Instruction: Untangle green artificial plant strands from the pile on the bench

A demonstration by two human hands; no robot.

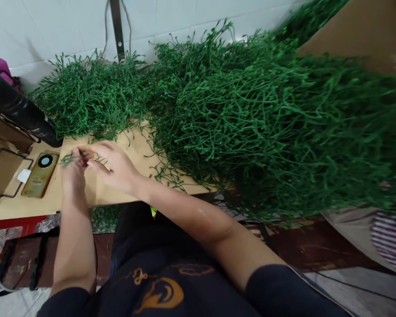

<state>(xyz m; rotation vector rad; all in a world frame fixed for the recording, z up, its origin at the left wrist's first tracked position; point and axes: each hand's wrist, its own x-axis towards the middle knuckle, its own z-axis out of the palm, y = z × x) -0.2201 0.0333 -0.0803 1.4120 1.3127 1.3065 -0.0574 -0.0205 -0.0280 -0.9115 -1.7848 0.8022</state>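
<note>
Left hand (pixel 73 169) clamped on a green sprig (pixel 69 159), over worktop's front edge, toward left end. Right hand (pixel 117 166) just beside it, fingers curled in; can't tell if clamped on a stem. Loose bits (pixel 171 176) near front edge. Small pile (pixel 92 97) along back edge; big pile (pixel 237 114) covers the right, spilling past front edge. Phone (pixel 41 174) near left end. Progress: looks mid-work, sprig in hand unfinished, plenty left; can't tell which pile, if either, is done.
</note>
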